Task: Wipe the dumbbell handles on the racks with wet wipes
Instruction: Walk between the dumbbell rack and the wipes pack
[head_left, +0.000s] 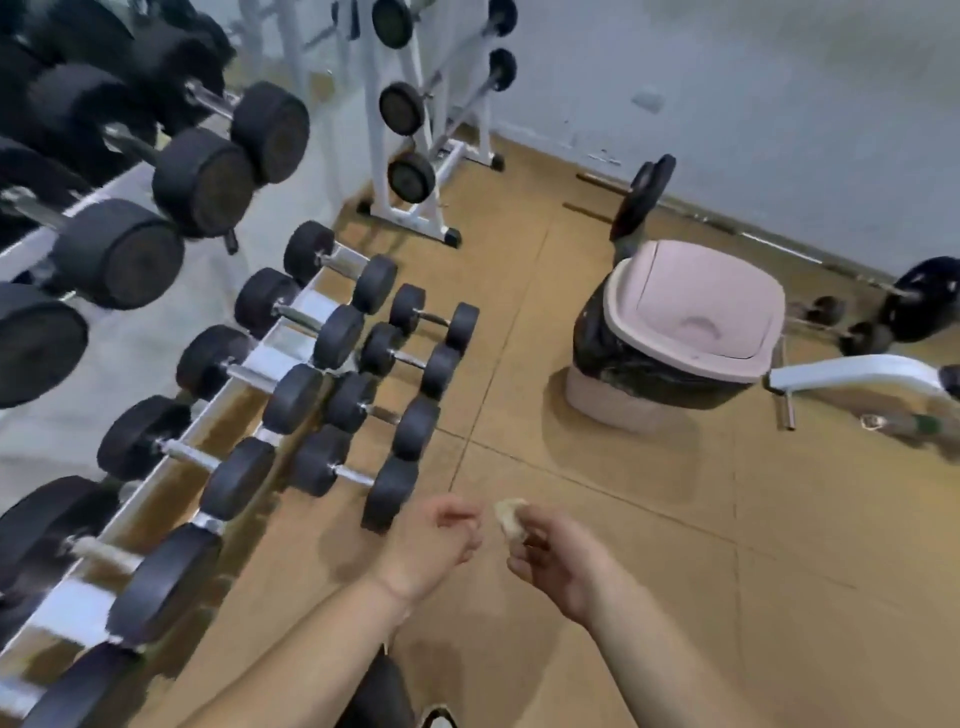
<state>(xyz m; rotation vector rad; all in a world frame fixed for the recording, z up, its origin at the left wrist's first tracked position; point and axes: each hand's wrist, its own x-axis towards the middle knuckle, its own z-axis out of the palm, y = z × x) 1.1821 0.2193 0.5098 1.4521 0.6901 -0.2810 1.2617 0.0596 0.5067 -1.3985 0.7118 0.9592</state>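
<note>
My right hand (550, 556) pinches a small crumpled wipe (510, 518) over the brown floor, low in the middle of the view. My left hand (439, 543) is just left of it, fingers loosely curled and holding nothing. A white dumbbell rack (171, 452) fills the left side, with black dumbbells in rows and chrome handles (189, 457) showing between the heads. Several smaller dumbbells (358, 475) lie on the floor beside the rack, close ahead of my left hand.
A pink bin with a swing lid (696, 306) and a black liner stands on the floor ahead to the right. A white barbell stand (410, 119) is at the back. A barbell with plates (641, 197) lies along the wall. A white bench leg (852, 371) juts in at right.
</note>
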